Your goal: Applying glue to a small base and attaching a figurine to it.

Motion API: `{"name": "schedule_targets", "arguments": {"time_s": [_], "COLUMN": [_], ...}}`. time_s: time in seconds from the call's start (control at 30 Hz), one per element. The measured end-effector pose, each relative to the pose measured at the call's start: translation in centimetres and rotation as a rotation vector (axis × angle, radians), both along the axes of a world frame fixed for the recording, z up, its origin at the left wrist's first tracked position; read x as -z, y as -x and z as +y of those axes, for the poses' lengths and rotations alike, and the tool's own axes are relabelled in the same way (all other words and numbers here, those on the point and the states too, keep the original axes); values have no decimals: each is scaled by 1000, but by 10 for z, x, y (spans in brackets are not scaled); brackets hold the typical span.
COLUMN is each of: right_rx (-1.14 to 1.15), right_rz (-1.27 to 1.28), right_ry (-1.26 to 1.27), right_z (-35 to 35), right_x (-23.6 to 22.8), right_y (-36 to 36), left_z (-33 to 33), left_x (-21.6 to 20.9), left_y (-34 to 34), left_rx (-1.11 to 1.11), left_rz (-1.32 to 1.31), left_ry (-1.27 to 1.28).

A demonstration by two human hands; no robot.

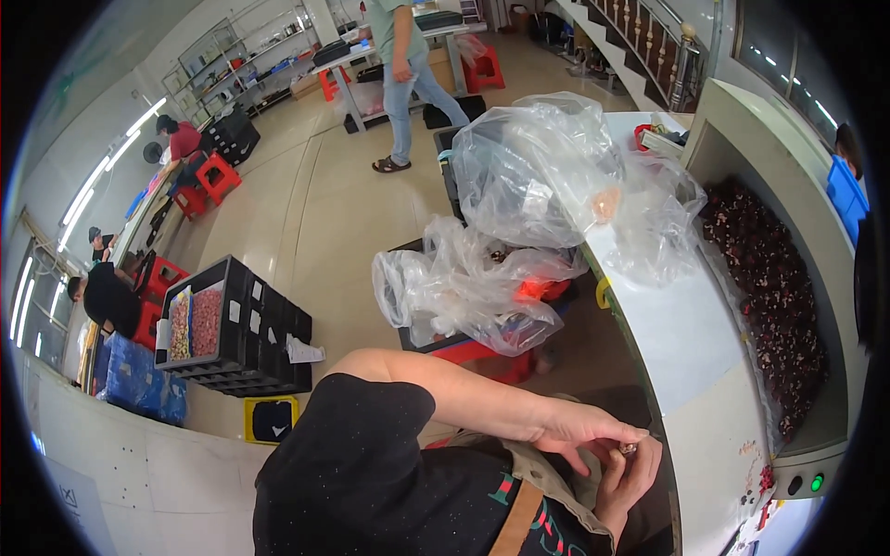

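My left hand (570, 428) reaches across my lap from a black sleeve, its fingertips pinched on a small shiny piece (629, 448). My right hand (626, 482) sits just below it, its fingers curled up around the same piece. Both hands are close to the front edge of a white table (686, 343). To the right, a white machine's trough (742, 130) holds a bed of small dark red-brown pieces (774, 306).
Crumpled clear plastic bags (533, 171) lie on the table and more bags (464, 287) hang over a crate beside it. Stacked black crates (250, 324) with trays of small reddish items stand on the floor. A person in jeans (408, 83) stands further back; others sit by red stools (215, 176) on the left.
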State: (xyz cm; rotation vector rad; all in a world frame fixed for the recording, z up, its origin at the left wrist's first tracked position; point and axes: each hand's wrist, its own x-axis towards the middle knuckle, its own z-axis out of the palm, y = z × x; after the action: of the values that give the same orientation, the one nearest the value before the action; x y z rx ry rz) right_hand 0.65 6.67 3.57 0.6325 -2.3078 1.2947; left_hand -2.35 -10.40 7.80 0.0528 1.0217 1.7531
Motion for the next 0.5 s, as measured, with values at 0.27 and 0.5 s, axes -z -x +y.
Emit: {"name": "schedule_targets", "arguments": {"time_s": [0.27, 0.5], "right_rx": [-10, -39], "right_rz": [57, 6], "right_ry": [-45, -57], "right_z": [-7, -11], "right_x": [1, 9], "right_y": [2, -1], "left_z": [-4, -13], "left_x": [1, 7], "left_y": [-3, -10], "left_rx": [-51, -77], "left_rz": [-1, -16], "left_ry": [-30, -43]}}
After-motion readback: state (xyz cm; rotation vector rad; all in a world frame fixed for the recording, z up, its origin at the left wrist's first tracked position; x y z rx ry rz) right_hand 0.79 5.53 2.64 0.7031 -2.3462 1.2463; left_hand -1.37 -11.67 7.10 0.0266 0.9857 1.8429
